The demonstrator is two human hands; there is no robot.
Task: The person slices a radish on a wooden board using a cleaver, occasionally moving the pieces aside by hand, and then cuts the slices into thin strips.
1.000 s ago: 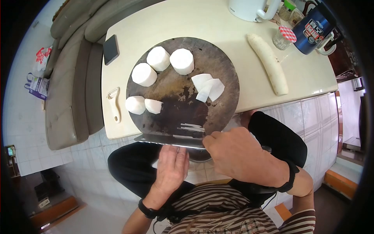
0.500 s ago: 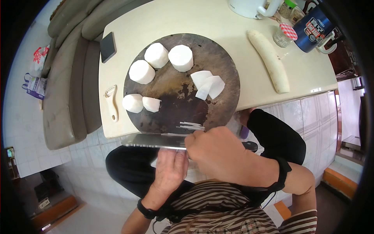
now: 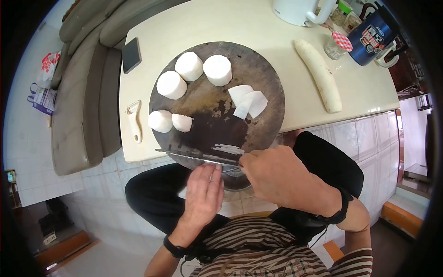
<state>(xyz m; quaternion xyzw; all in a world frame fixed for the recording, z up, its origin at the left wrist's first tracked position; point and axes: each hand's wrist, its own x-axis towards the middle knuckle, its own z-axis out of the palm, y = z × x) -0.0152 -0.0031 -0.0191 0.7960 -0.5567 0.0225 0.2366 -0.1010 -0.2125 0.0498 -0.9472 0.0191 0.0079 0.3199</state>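
My right hand point(image 3: 277, 173) is closed round the handle of a large knife point(image 3: 196, 157), whose blade points left over the near edge of the round dark board point(image 3: 263, 69). Against the near side of the blade rest the fingertips of my left hand point(image 3: 203, 191); whether it holds a piece is hidden. Thin white strips point(image 3: 228, 149) lie just beyond the blade. Several peeled white chunks, among them a thick round point(image 3: 217, 70) and a smaller piece point(image 3: 182, 123), stand on the board's far and left parts. Flat white slices point(image 3: 249, 101) overlap at its right.
A long whole white radish point(image 3: 318, 74) lies right of the board. On the left are a peeler point(image 3: 134, 121) and a phone point(image 3: 131, 55). A kettle point(image 3: 295, 10), a jar with a checked lid point(image 3: 338, 45) and a blue flask point(image 3: 373, 37) stand at the back right.
My right hand and the knife have shifted right, and the blade is now seen more edge-on. My left hand's fingers have come a little nearer the board.
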